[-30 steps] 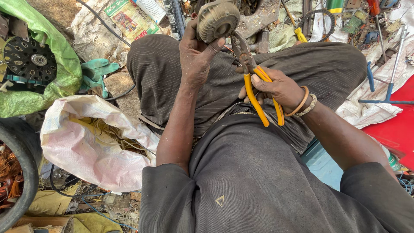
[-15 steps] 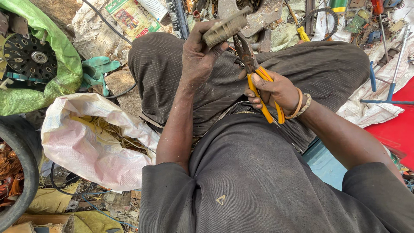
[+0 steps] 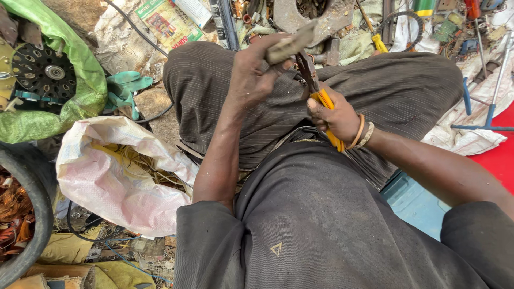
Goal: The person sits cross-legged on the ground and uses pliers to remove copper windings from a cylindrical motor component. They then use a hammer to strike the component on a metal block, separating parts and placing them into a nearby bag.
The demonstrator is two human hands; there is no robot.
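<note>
Fingers of the left hand (image 3: 251,72) clench around a flat, dull metal part (image 3: 292,43), raised above the lap, edge-on to the view. It looks stiff, fairly heavy and grimy, best held across its broad faces as it is. Beside it, the right hand (image 3: 334,115) grips the yellow handles of a pair of pliers (image 3: 316,88), dark nose up, touching the part's underside. A white sack (image 3: 115,182) of yellowish wire lies nearby.

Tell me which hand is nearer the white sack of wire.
Left. The left hand is above the white sack, to its right; the right hand, gripping yellow-handled pliers, is farther right.
</note>
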